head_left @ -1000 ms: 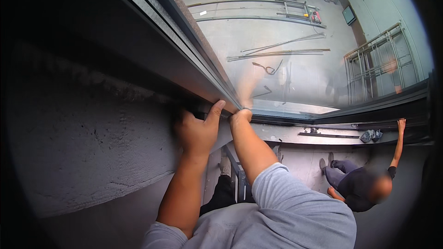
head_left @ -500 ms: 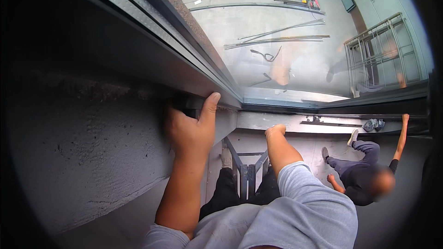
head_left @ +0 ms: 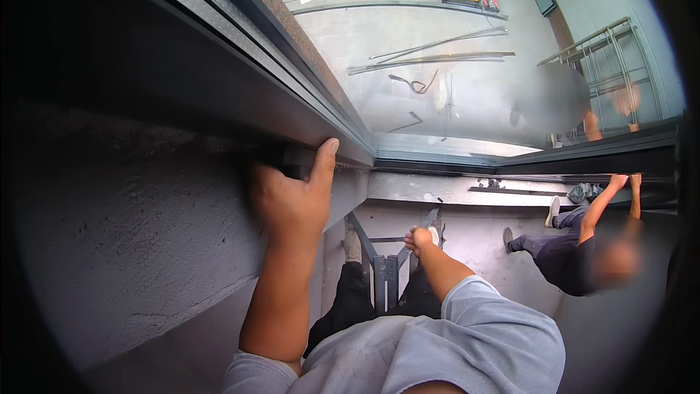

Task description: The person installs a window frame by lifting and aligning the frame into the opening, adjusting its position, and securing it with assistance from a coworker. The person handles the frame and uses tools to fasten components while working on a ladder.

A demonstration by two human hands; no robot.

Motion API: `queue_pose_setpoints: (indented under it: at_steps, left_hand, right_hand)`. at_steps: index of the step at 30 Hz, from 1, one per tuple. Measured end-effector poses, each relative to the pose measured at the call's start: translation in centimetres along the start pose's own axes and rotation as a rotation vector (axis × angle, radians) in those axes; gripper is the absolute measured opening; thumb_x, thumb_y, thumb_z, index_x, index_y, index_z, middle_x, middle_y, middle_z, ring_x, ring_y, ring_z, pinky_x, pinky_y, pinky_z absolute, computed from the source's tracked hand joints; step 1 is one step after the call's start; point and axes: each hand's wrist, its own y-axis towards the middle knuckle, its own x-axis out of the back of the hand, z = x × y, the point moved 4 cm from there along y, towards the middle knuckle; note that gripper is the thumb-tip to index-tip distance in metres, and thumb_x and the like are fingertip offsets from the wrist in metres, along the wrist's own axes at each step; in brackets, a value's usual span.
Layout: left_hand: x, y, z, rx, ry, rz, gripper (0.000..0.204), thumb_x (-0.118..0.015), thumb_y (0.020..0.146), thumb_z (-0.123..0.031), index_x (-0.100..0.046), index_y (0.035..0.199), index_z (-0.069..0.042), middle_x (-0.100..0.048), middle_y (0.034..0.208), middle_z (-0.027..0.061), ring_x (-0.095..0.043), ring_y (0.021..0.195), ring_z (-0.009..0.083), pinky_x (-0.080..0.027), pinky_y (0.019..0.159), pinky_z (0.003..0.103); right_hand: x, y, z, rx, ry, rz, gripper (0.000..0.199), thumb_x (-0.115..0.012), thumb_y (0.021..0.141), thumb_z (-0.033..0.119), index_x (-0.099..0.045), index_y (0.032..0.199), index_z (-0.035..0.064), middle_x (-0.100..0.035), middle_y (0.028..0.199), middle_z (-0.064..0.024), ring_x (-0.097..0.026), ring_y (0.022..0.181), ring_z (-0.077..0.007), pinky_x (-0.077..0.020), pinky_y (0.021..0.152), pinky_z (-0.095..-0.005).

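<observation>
My left hand (head_left: 290, 201) is at the lower edge of a dark window frame (head_left: 240, 95). Its thumb presses up against the frame's face, and the fingers curl into the dark gap under it, partly hidden. A small dark block (head_left: 294, 163) shows between thumb and fingers. Below the sill (head_left: 408, 187), my right hand (head_left: 418, 239) hangs in the air with its fingers curled in; whatever may be inside them is hidden. Behind that hand is a leg of a grey metal stand (head_left: 379, 277) between my legs.
A rough concrete ledge (head_left: 146, 226) runs along the left. At the right, a co-worker (head_left: 561, 263) holds both hands to the far frame (head_left: 605, 158). Beyond the glass lie metal strips (head_left: 430, 62) and a metal rack (head_left: 616, 66). A crumpled plastic bag (head_left: 583, 192) sits on the sill.
My right hand has come off the sill, moving down and slightly left. My left hand stays at the frame. The co-worker's other hand has risen to the frame.
</observation>
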Motion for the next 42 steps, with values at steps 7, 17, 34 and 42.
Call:
queue_pose_setpoints:
  at_steps: [7,17,34,42]
  left_hand:
    - [-1.5,-0.3,2.2,-0.056,-0.017,-0.006,0.064,-0.076,0.078,-0.048,-0.058,0.102,0.008,-0.065,0.095,0.0272,-0.064,0.088,0.0443,-0.052,0.077,0.047]
    - [-5.6,0.8,5.8,-0.036,-0.154,0.066,0.059,-0.074,0.081,-0.043,-0.059,0.106,0.009,-0.064,0.103,0.0275,-0.062,0.097,0.0431,-0.05,0.082,0.046]
    - [-9.5,-0.2,8.6,0.011,-0.126,0.099,0.059,-0.073,0.083,-0.037,-0.056,0.115,0.009,-0.062,0.112,0.0282,-0.06,0.105,0.0435,-0.048,0.09,0.046]
    - [-9.4,0.2,7.7,0.028,-0.053,0.107,0.067,-0.075,0.079,-0.042,-0.053,0.117,0.009,-0.061,0.11,0.0285,-0.059,0.103,0.044,-0.048,0.091,0.046]
  right_hand:
    - [26.6,-6.2,2.5,0.057,-0.371,-0.463,0.01,-0.045,0.092,0.014,-0.05,0.086,0.0092,-0.049,0.063,-0.007,-0.047,0.046,-0.0175,-0.0312,0.038,-0.0327]
    - [22.0,-30.4,31.4,1.328,0.65,-0.472,0.023,-0.057,0.096,0.026,-0.055,0.108,0.0064,-0.056,0.086,-0.0026,-0.055,0.068,-0.0127,-0.0423,0.052,-0.024]
    - [21.1,-75.8,51.6,1.851,0.685,0.013,0.051,-0.048,0.096,0.046,-0.056,0.11,-0.0023,-0.066,0.086,-0.0136,-0.062,0.068,-0.0205,-0.0527,0.068,-0.0335]
    - [22.0,-84.6,58.1,2.796,-0.36,-1.409,0.061,-0.069,0.087,0.031,-0.041,0.135,0.0059,-0.057,0.12,-0.0145,-0.056,0.109,-0.0258,-0.046,0.095,-0.0367]
